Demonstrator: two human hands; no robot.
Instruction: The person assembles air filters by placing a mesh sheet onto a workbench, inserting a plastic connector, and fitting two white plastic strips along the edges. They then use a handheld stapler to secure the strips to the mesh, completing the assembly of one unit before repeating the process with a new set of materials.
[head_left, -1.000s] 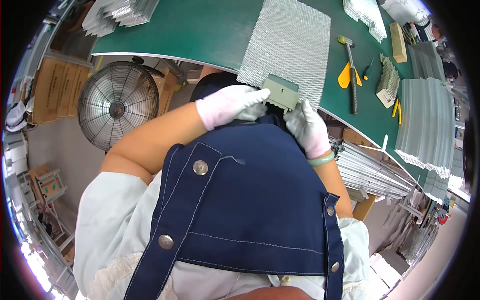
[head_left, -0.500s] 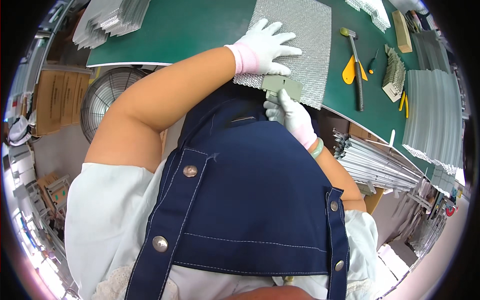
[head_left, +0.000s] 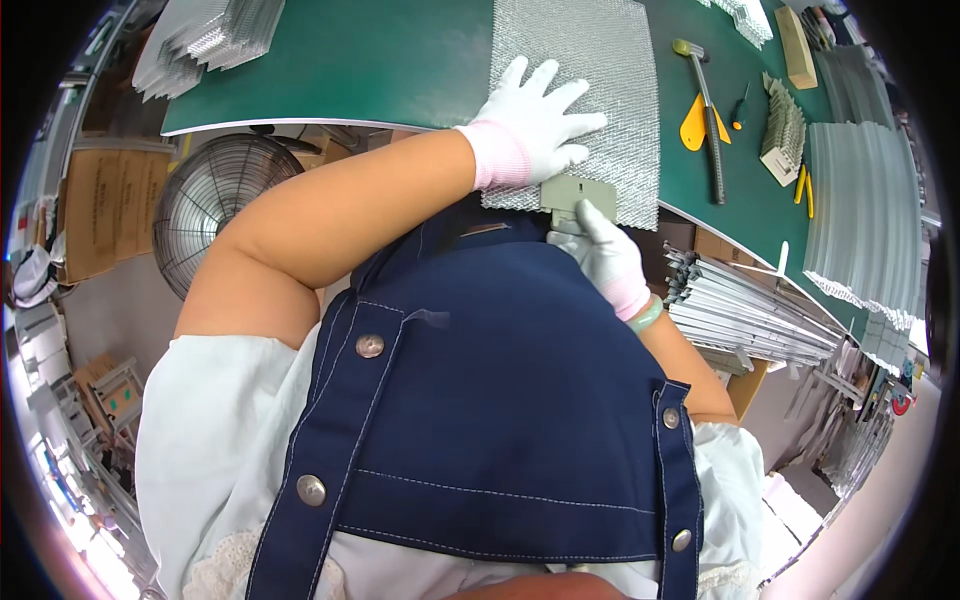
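Observation:
A silvery, finely ribbed mesh panel (head_left: 610,75) lies on the green tabletop, its near edge at the table's front in front of my apron. My left hand (head_left: 532,122), in a white glove with a pink cuff, rests on it with the fingers spread. At the panel's near edge, my gloved right hand (head_left: 608,258) grips a flat grey-green plastic piece (head_left: 580,191), thumb on top. The fingers beneath that piece are partly hidden. Whether the piece is fitted onto the edge or only lies against it, I cannot tell.
Right of the panel lie a hammer (head_left: 712,140), a yellow scraper (head_left: 690,125), a screwdriver (head_left: 740,110), a row of grey-beige pieces (head_left: 783,130) and yellow-handled pliers (head_left: 804,190). Stacked metal sheets (head_left: 865,220) stand farther right. Folded mesh (head_left: 225,40) sits far left; a fan (head_left: 215,200) stands below.
My right hand and the plastic piece have moved slightly toward me and to the right. My left hand remains spread on the panel. The whole view has shifted a little.

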